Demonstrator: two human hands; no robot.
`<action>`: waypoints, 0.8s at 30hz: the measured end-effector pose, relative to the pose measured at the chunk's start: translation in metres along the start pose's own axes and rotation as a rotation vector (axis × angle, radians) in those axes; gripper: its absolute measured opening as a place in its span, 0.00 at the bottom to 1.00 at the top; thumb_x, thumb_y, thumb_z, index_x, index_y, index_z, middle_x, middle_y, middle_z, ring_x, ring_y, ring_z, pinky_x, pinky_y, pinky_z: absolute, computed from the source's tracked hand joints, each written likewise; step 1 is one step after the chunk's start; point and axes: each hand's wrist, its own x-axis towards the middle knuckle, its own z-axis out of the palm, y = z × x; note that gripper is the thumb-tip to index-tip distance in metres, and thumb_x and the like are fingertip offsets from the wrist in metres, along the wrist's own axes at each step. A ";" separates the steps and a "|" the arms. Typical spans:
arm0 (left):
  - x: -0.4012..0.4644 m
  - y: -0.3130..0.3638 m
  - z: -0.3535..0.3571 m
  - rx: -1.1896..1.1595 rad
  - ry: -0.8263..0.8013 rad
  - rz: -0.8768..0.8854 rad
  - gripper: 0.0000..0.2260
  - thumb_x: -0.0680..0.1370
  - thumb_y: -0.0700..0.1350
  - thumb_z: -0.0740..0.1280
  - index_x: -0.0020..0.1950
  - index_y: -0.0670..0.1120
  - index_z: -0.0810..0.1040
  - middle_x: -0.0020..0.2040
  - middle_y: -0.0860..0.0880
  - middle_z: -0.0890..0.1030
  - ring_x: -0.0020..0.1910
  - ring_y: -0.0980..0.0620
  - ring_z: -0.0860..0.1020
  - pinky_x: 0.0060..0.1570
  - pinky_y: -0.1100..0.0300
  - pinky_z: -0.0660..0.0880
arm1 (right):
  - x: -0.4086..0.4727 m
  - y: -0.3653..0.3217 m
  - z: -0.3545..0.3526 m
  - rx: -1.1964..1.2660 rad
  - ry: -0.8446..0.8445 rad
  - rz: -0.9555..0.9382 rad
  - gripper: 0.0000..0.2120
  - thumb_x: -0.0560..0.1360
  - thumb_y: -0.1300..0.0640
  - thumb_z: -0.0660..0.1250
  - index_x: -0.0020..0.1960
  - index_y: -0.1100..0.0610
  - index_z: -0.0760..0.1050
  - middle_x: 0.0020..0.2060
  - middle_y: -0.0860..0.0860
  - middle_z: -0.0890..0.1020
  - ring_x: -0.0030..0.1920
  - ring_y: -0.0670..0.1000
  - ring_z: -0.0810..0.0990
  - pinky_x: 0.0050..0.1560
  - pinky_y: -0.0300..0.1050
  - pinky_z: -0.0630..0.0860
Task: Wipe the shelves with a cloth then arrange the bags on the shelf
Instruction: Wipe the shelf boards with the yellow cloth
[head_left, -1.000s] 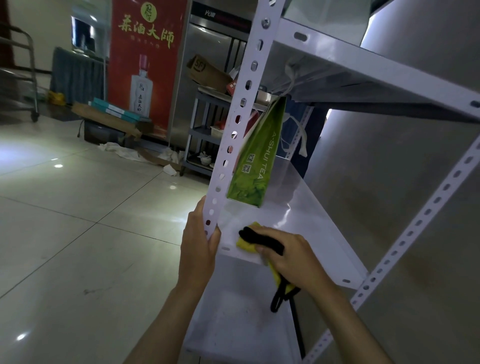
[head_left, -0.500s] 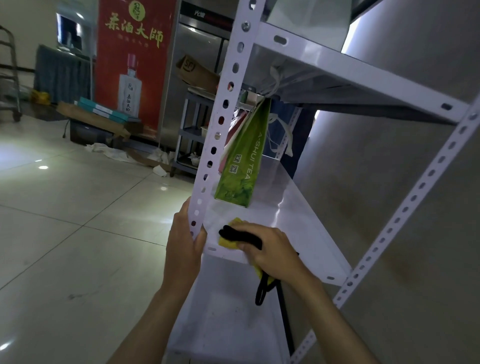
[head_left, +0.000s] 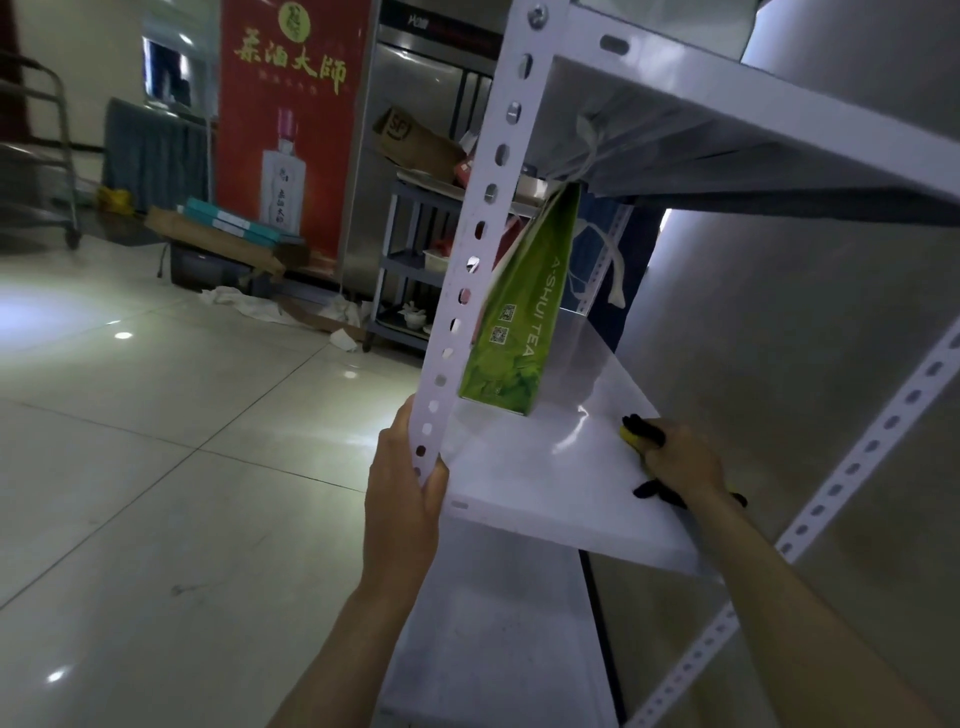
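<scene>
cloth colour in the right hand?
Yellow cloth with black parts, gripped in the right hand on the shelf; head view.

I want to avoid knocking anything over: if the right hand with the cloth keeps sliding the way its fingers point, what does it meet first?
Probably nothing: the right hand points along bare shelf, passing right of the green bag; depth unclear.

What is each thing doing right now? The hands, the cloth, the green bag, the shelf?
Left hand: gripping the white upright post.
Right hand: pressing the cloth on the shelf.
Yellow cloth: bunched under the right hand, near the shelf's wall side.
Green tea bag: tilted, its bottom on the shelf.
Middle shelf: mostly bare, shiny.
</scene>
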 end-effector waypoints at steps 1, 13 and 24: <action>0.000 0.000 0.000 0.003 0.006 -0.001 0.25 0.81 0.43 0.66 0.76 0.50 0.62 0.64 0.48 0.75 0.60 0.51 0.75 0.57 0.55 0.76 | -0.002 -0.001 0.002 -0.009 0.007 -0.030 0.18 0.81 0.37 0.60 0.61 0.43 0.81 0.43 0.51 0.86 0.33 0.55 0.83 0.43 0.50 0.81; -0.002 0.016 -0.013 0.009 -0.119 -0.041 0.25 0.82 0.50 0.62 0.78 0.51 0.59 0.68 0.47 0.73 0.65 0.48 0.75 0.63 0.44 0.78 | -0.095 -0.070 -0.003 0.211 -0.181 -0.445 0.15 0.78 0.49 0.72 0.63 0.38 0.81 0.60 0.36 0.83 0.64 0.43 0.79 0.63 0.38 0.73; -0.065 0.020 -0.077 0.032 -0.265 -0.241 0.19 0.83 0.43 0.64 0.75 0.50 0.70 0.71 0.49 0.75 0.67 0.48 0.76 0.63 0.50 0.75 | -0.215 -0.037 -0.008 0.628 -0.283 -0.580 0.19 0.80 0.64 0.68 0.64 0.45 0.81 0.61 0.38 0.84 0.65 0.43 0.80 0.68 0.43 0.76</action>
